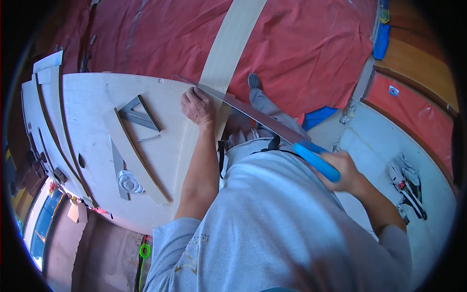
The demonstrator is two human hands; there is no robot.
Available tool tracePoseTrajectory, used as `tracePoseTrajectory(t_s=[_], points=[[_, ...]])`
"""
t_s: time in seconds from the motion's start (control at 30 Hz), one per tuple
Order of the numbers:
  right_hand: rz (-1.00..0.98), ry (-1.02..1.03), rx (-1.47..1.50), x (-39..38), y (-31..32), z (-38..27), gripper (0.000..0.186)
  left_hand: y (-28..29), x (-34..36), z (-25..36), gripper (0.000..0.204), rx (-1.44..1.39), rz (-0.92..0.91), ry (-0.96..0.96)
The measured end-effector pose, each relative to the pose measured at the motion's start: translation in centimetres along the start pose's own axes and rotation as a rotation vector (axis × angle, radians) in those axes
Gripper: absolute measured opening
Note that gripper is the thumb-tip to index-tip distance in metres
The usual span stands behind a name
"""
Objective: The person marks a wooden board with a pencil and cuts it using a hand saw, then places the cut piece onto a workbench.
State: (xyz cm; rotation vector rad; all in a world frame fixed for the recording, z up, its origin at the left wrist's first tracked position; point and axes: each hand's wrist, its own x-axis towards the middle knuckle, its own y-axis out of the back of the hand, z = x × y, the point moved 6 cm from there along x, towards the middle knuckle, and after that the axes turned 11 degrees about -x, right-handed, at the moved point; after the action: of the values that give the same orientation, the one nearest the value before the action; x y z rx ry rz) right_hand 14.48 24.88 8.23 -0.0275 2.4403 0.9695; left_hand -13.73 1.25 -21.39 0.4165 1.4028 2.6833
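My right hand (343,170) is wrapped round the blue handle (317,161) of a hand saw. The saw's long thin blade (262,117) slants up and left across a pale wooden board (228,46), near the edge of the worktop. My left hand (198,106) bears down on the board beside the blade's far end. Its fingers are curled, with the thumb side close to the blade. The board runs from under my left forearm out past the worktop's edge, over the red floor sheet. Where the teeth meet the wood is too small to make out.
On the pale worktop (92,146) lie a triangular square (139,114), a wood strip (138,153), a metal ruler (119,170) and a crumpled white bundle (130,182). Long strips (61,121) lie at the left. Tools (407,187) rest at the right. Red sheeting (301,53) covers the floor.
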Motion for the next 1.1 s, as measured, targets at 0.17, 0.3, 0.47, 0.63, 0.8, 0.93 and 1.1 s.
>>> tracePoseTrajectory(t_s=[0.17, 0.3, 0.47, 0.63, 0.8, 0.93, 1.1], points=[[-0.018, 0.000, 0.001, 1.5, -0.1, -0.9, 0.007, 0.6, 0.2, -0.4, 0.014, 0.037, 0.014, -0.013], [0.114, 0.122, 0.115, 19.4, -10.7, -0.2, 0.014, -1.0, 0.1, 0.8, 0.020, 0.006, -0.087, 0.010], [0.163, 0.152, 0.092, 23.0, -11.9, -2.0, 0.014, -0.6, 1.3, -0.6, 0.028, -0.015, -0.129, 0.039], [0.096, 0.081, 0.129, 15.3, -6.9, -2.8, 0.014, -0.6, 0.8, -1.6, 0.020, 0.060, -0.067, 0.050], [-0.062, -0.022, -0.021, 0.8, 2.6, -3.7, 0.022, -0.4, 1.0, -0.9, 0.017, 0.037, -0.006, 0.029], [-0.063, -0.063, -0.019, 1.3, 2.7, -4.1, 0.021, 0.2, 1.0, -1.0, 0.016, 0.082, -0.014, 0.039], [0.110, 0.135, 0.116, 20.7, -10.1, -1.5, 0.018, -0.7, 0.8, 0.4, 0.020, 0.037, -0.076, 0.027]])
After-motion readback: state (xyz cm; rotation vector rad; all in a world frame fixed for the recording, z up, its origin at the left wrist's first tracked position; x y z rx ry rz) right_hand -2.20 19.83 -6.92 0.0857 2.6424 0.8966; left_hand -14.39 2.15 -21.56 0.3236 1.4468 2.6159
